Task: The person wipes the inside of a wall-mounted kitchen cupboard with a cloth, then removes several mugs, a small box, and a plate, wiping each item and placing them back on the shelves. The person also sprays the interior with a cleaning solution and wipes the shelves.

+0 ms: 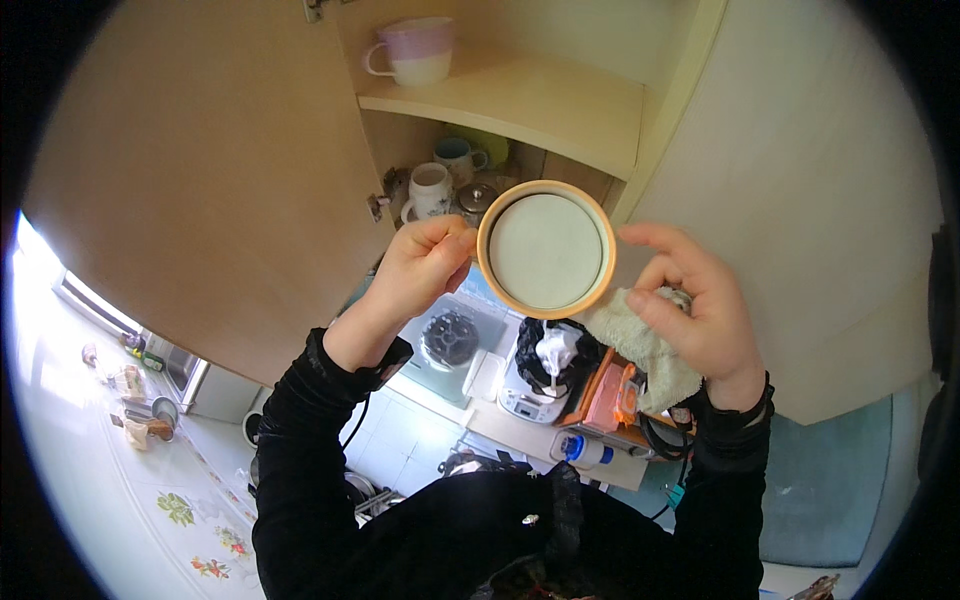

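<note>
My left hand (425,262) is closed at the left side of a round mug (546,250) with a tan-orange rim and a pale disc within it. The fingers cover the spot where a handle would be. Whether that pale disc is the mug's inside or its base I cannot tell. To the right of the mug, my right hand (690,305) has a pale green cloth (645,350) hanging from it, held against the palm by the lower fingers. Its index finger reaches out to the mug's right edge, close to the rim.
An open cupboard is ahead: a lilac-and-white cup (417,50) on its shelf (510,95), and mugs (430,188) and a lidded jar (477,197) below. A cupboard door (190,180) swings out at left. Beneath are a stove (455,345) and a kitchen scale (530,402).
</note>
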Tool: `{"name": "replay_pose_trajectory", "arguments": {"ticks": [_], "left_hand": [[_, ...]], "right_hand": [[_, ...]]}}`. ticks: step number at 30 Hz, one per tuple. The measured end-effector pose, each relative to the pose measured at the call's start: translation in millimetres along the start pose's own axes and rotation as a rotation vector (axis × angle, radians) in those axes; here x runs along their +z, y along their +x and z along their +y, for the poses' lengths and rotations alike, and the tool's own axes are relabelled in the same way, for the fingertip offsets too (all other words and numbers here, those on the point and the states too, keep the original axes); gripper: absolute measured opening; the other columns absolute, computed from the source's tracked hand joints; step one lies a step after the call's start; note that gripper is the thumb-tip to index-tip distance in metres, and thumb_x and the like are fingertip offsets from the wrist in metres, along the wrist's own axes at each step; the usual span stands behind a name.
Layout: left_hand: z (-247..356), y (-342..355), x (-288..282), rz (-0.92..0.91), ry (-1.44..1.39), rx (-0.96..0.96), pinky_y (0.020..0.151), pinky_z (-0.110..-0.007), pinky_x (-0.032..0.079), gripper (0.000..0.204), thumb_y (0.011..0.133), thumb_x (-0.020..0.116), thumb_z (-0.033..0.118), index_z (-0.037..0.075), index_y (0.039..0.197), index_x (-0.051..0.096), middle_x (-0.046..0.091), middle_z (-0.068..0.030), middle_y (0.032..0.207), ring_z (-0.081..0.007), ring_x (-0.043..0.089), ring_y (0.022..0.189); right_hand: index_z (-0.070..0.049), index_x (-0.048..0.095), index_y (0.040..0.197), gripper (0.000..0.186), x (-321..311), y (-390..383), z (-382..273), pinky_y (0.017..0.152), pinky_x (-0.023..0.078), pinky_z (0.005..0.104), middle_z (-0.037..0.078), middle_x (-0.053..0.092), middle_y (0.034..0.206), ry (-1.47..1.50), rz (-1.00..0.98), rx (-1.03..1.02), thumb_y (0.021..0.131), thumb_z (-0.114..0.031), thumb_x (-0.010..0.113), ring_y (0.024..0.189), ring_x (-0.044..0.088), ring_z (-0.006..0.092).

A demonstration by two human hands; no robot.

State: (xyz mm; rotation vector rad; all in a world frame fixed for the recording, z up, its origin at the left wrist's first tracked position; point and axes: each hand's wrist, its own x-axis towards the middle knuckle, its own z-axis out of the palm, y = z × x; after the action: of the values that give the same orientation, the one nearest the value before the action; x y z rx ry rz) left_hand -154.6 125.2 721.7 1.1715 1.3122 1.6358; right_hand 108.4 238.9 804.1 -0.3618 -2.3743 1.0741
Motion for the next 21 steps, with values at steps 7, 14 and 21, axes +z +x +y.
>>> {"name": "replay_pose_trajectory", "arguments": {"ticks": [7, 14, 21], "left_hand": [[-29, -7, 8, -0.070, 0.186, 0.121, 0.048, -0.023, 0.033, 0.025, 0.090, 0.059, 0.018, 0.004, 0.070, 0.056, 0.047, 0.0049, 0.056, -0.0037, 0.039, 0.052], [-31, -12, 8, -0.070, 0.434, 0.239, 0.048, -0.026, 0.035, 0.029, 0.085, 0.064, 0.017, 0.001, 0.064, 0.052, 0.046, -0.0029, 0.055, -0.0085, 0.041, 0.052], [-25, -23, 7, -0.069, 0.571, 0.169, 0.049, -0.028, 0.037, 0.025, 0.084, 0.065, 0.016, -0.001, 0.068, 0.057, 0.047, -0.0054, 0.056, -0.0112, 0.043, 0.051]], "right_hand": [[-0.003, 0.050, 0.131, 0.056, 13, -2, 2, 0.056, 0.047, 0.0358, 0.012, 0.062, 0.067, -0.389, -0.172, 0.112, 0.081, -0.021, 0.069, 0.059, 0.062, 0.0278], [-0.006, 0.045, 0.132, 0.070, 40, 1, 28, 0.063, 0.049, 0.0358, 0.010, 0.065, 0.074, -0.419, -0.163, 0.257, 0.073, -0.021, 0.078, 0.069, 0.066, 0.0274], [-0.005, 0.041, 0.133, 0.075, 74, -12, 74, 0.067, 0.048, 0.0311, 0.009, 0.066, 0.081, -0.120, -0.049, 0.260, 0.071, -0.017, 0.081, 0.074, 0.064, 0.0185]]}}
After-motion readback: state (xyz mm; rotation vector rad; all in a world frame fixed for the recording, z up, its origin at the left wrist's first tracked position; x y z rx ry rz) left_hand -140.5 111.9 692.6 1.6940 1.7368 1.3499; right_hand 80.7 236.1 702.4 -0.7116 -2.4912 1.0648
